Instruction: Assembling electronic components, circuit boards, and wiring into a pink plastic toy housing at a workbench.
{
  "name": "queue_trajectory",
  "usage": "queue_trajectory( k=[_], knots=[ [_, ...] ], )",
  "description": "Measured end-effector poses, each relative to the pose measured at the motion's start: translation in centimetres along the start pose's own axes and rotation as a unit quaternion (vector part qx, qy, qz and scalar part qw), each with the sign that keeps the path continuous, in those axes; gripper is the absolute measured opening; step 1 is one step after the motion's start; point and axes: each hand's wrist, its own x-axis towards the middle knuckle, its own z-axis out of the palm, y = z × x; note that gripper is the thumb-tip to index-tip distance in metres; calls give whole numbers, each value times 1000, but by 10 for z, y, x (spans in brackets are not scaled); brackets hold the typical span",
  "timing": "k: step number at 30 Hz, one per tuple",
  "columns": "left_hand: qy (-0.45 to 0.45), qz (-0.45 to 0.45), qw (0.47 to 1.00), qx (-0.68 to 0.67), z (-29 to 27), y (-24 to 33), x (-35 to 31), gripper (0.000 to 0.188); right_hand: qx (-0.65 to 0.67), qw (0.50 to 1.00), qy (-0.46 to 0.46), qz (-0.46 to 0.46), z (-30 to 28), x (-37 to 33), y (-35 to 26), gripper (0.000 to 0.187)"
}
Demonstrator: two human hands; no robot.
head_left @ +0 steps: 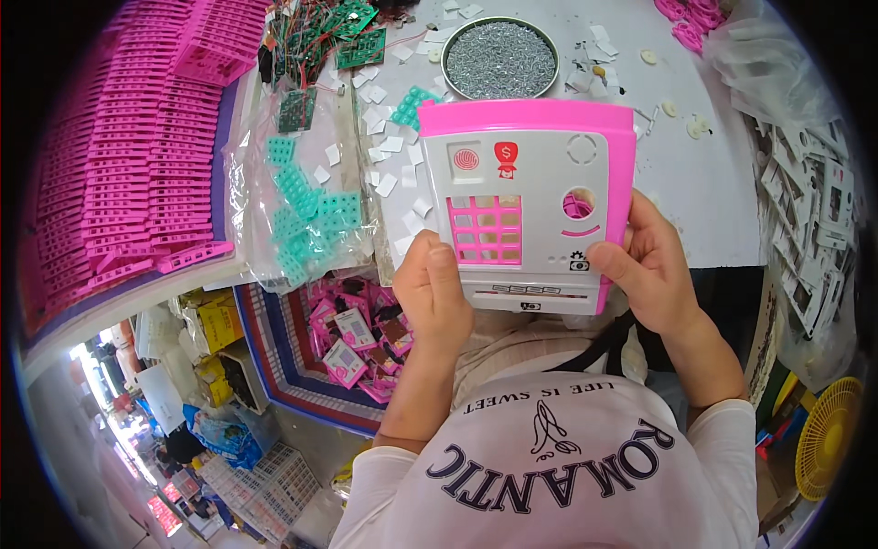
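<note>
A pink and white plastic front panel (549,192), apparently from a toy safe, is held up before me over the table's near edge. It has a grid of square keypad openings, a round hole and a slot along its lower part. My right hand (654,270) grips its right edge, thumb on the white face and fingers behind. At the lower left edge my left hand (437,284) is closed, its fingertips partly hidden. Beyond the panel stands a round tin of small screws (501,59). Green rubber keypads (315,215) lie in a clear bag to the left.
Stacked pink plastic frames (146,146) fill the far left. Circuit boards with wires (338,37) lie behind the keypads. White paper pieces (389,145) are scattered about. Below sits a basket (265,352) of pink parts. White panels (809,220) are bagged at right, above a yellow fan (828,439).
</note>
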Motion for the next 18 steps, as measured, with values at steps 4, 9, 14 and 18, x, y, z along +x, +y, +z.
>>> queue_trajectory(
  k=[4, 9, 14, 18],
  knots=[
    [-44, 36, 998, 23, -6, 9, 3, 38, 10, 1000, -12, 1, -9, -5, 3, 56],
    [-108, -88, 981, -135, -9, 29, 48, 21, -8, 999, -51, 7, -21, -8, -4, 59],
    [-169, 127, 970, -117, -13, 41, 87, 17, -241, 966, -61, -65, -28, 27, -45, 48],
    [-234, 364, 898, 78, -15, 36, 110, 28, -587, 725, -91, -348, -70, 73, -55, 45]
  ],
)
